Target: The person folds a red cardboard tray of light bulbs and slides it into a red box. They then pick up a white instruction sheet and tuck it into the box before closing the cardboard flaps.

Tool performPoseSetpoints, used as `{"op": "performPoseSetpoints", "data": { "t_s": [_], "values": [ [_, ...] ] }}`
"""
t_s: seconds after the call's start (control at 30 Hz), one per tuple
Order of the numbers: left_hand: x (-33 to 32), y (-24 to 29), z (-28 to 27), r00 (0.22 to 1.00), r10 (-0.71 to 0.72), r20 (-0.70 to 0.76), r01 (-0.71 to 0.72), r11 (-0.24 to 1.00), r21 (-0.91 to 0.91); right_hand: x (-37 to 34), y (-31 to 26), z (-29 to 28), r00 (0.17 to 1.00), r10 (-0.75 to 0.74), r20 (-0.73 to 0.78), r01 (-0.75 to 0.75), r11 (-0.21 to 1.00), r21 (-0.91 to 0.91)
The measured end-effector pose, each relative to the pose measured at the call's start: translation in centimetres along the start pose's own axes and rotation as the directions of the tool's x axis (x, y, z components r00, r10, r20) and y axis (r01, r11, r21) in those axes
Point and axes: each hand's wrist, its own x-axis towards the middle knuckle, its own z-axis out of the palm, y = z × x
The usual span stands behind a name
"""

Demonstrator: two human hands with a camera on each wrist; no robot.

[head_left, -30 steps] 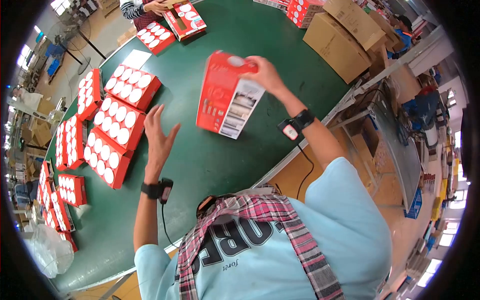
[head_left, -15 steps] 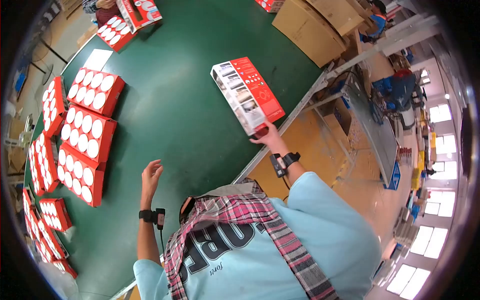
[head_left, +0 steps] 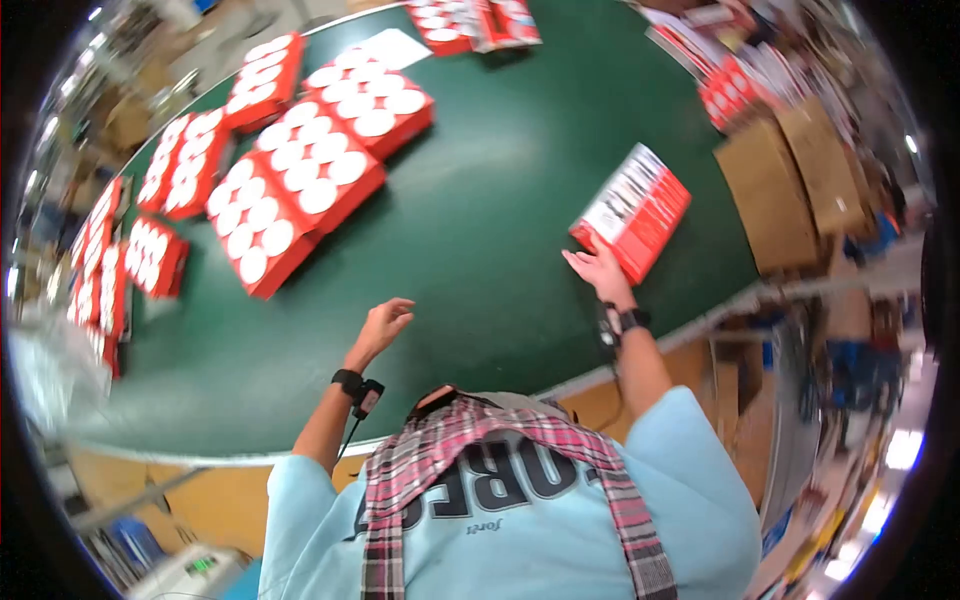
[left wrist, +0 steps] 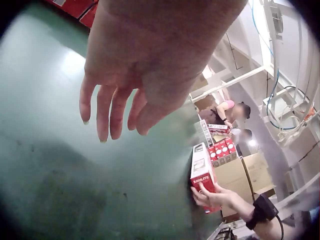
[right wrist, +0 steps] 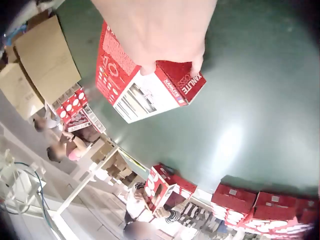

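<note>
A red-and-white printed carton (head_left: pixel 640 210) is at the right of the table in the head view, photo side and red side showing. My right hand (head_left: pixel 607 272) grips its near end. In the right wrist view, fingertips (right wrist: pixel 196 65) lie at the edges of the carton's red end (right wrist: pixel 181 80), which bears the word XANLITE. The palm hides part of the carton there. My left hand (head_left: pixel 383 326) hangs over the green table with nothing in it. Its fingers (left wrist: pixel 116 112) hang loosely, slightly bent, in the left wrist view.
Several red boxes with white round tops (head_left: pixel 320 165) stand at the left of the green table (head_left: pixel 480 220). Brown cardboard cartons (head_left: pixel 768 195) stand at the right edge. Plastic wrap (head_left: pixel 60 370) lies at the far left. Other people (right wrist: pixel 142 212) work across the table.
My right hand has turned the carton round and swung it to the right side of the table. My left hand has drawn back from the red boxes. The head view has shifted.
</note>
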Motion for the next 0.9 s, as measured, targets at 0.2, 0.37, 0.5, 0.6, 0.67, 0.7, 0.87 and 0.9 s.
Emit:
{"op": "performPoseSetpoints", "data": {
  "t_s": [0.2, 0.37, 0.5, 0.6, 0.67, 0.7, 0.87, 0.9],
  "values": [
    [-1.4, -3.4, -4.7, 0.89, 0.066, -0.452, -0.082, 0.996, -0.017, 6.7, -3.9, 7.3, 0.925, 0.345, 0.159, -0.376, 0.892, 0.252],
    [-2.0, -2.4, -10.9, 0.501, 0.222, -0.837, 0.089, 0.948, 0.305, 14.3, -5.0, 14.0, 0.994, 0.1, 0.041, -0.097, 0.992, -0.076],
    [-2.0, -6.8, -15.7, 0.257, 0.074, -0.964, 0.291, 0.945, 0.151, 18.6, -4.8, 19.4, 0.993, 0.005, 0.117, 0.01, 0.991, -0.131],
    [-1.9, -12.2, -18.9, 0.284, -0.321, -0.904, 0.128, 0.946, -0.296, 18.7, -3.4, 24.9, 0.979, 0.054, 0.194, -0.032, 0.993, -0.118],
    [-1.5, -14.3, -20.5, 0.415, -0.511, -0.752, -0.014, 0.823, -0.568, 17.1, -2.4, 28.4, 0.993, -0.045, 0.107, 0.067, 0.975, -0.213],
    [-1.3, -14.8, -21.1, 0.454, -0.547, -0.703, -0.056, 0.771, -0.635, 15.3, -2.9, 30.1, 0.988, -0.05, 0.143, 0.082, 0.971, -0.223],
    [0.5, -16.9, -26.5, 0.395, -0.411, -0.821, 0.02, 0.898, -0.44, 5.7, -0.8, 35.6, 0.844, 0.177, 0.506, -0.064, 0.97, -0.233],
    [0.7, -15.5, -28.4, 0.429, -0.273, -0.861, 0.062, 0.96, -0.273, 4.8, -0.1, 36.7, 0.836, 0.26, 0.484, -0.196, 0.964, -0.18]
  ]
}}
